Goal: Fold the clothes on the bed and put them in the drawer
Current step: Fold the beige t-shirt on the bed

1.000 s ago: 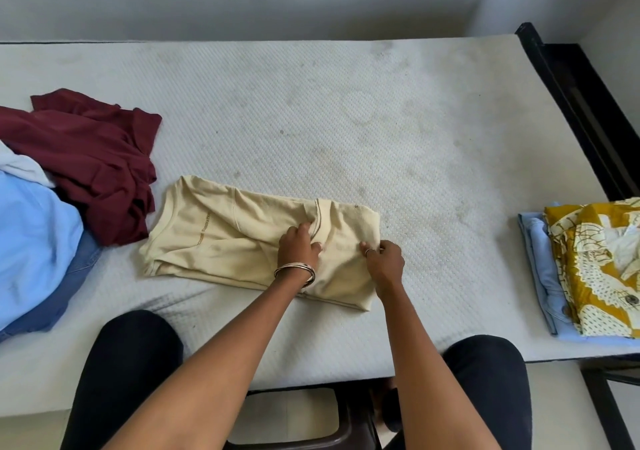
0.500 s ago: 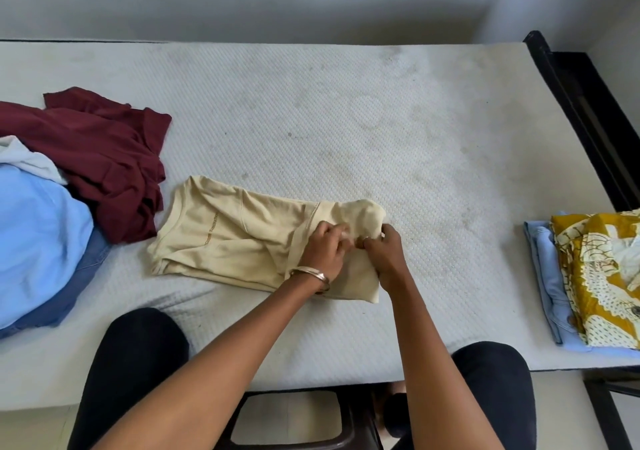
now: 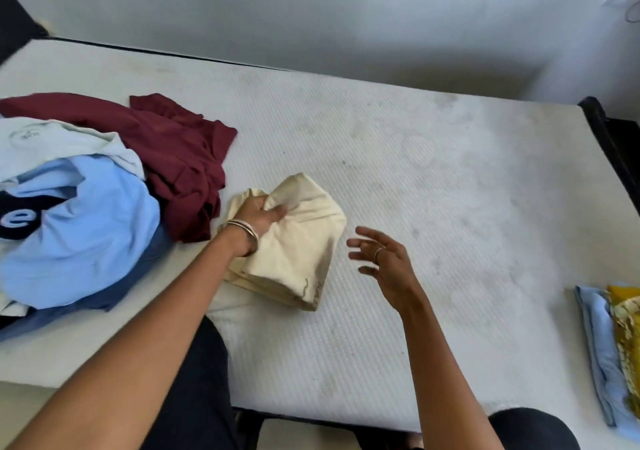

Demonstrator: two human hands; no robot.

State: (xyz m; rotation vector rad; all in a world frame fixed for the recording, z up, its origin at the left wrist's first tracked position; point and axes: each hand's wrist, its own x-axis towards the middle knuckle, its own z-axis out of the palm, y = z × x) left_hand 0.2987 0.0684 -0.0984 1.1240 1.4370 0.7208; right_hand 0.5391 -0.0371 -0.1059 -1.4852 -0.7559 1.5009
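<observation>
Cream cotton folded garment (image 3: 294,241) gripped by left hand (image 3: 258,219) w/ bunched cloth; right hand (image 3: 384,259) spread, empty. Risk: fold likely undone if lifted one-handed.

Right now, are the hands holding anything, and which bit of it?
The left hand grips the folded cream cloth garment at its upper left part, bunching the fabric. The right hand is open beside it, holding nothing.

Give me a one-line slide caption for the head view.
Left hand grips the folded cream garment on the mattress; right hand hovers open beside it.
</observation>
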